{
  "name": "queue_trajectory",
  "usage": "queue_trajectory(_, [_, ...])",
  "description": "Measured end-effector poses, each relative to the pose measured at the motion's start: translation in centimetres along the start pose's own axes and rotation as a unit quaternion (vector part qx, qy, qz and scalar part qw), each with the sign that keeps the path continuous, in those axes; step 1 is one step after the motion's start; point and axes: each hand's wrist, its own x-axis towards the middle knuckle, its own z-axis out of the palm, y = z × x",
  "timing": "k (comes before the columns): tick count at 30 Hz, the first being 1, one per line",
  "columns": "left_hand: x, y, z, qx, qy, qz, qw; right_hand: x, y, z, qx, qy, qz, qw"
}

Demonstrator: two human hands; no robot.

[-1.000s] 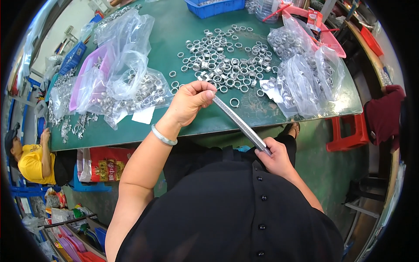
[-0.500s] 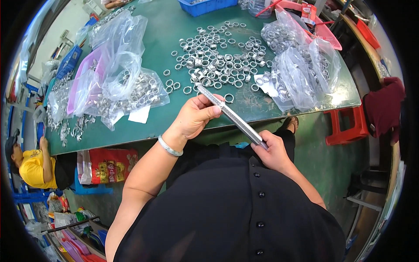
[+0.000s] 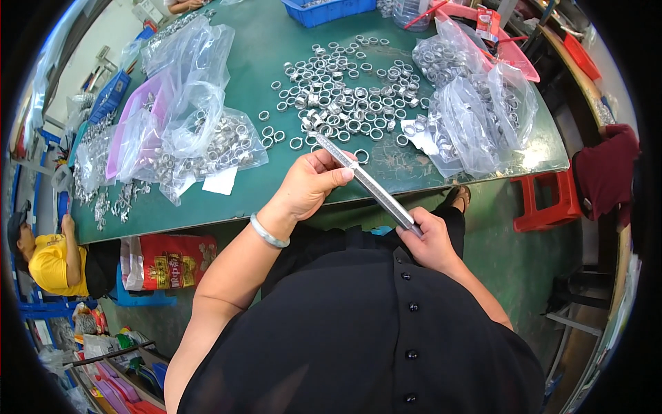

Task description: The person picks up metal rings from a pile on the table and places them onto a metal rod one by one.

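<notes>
A tapered grey ring mandrel (image 3: 381, 195) with markings along it slants over the table's near edge, thin end up and to the left. At its thick lower end, my right hand (image 3: 430, 237) is closed around the handle. My left hand (image 3: 312, 183) pinches at the upper part with thumb and fingers, where a small metal ring (image 3: 354, 166) appears to sit around the mandrel; the fingers partly hide it. Just beyond the mandrel, a single ring (image 3: 361, 156) lies on the green table. A wide spread of loose metal rings (image 3: 345, 103) lies farther back.
Clear plastic bags of rings (image 3: 469, 124) stand at the right, near a pink basket (image 3: 518, 58). More bagged rings and a purple tray (image 3: 131, 114) are at the left. A blue bin (image 3: 331, 12) sits at the back. A red stool (image 3: 548, 200) stands right; a person in yellow (image 3: 58, 265) sits left.
Almost nothing differs. Both hands keep their hold on the mandrel, with only a very slight shift in the view.
</notes>
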Motion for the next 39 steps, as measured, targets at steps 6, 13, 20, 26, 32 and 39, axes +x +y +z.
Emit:
queue_trajectory(6, [-0.2, 0.1, 0.4, 0.002, 0.010, 0.006, 1.000, 0.1, -0.1, 0.0, 0.003, -0.002, -0.005, 1.000])
queue_trajectory(13, [-0.3, 0.0, 0.7, 0.032, 0.019, 0.022, 0.999, 0.0, 0.3, 0.2, 0.016, -0.006, 0.001, 1.000])
queue_trajectory(20, [-0.3, 0.1, 0.9, 0.036, 0.023, 0.017, 0.999, 0.0, 0.6, 0.3, 0.017, -0.014, 0.009, 1.000])
queue_trajectory(26, [-0.2, -0.2, 1.0, 0.049, 0.032, 0.024, 0.998, 0.1, 0.2, 0.2, 0.017, -0.038, 0.040, 0.998])
queue_trajectory(32, [-0.4, -0.1, -0.5, -0.036, 0.088, 0.072, 0.993, 0.1, -0.3, -0.3, 0.012, -0.047, 0.038, 0.998])
queue_trajectory(39, [1.1, 3.2, -0.9, -0.057, 0.132, 0.081, 0.986, -1.8, 1.7, -0.6, 0.022, -0.009, 0.066, 0.998])
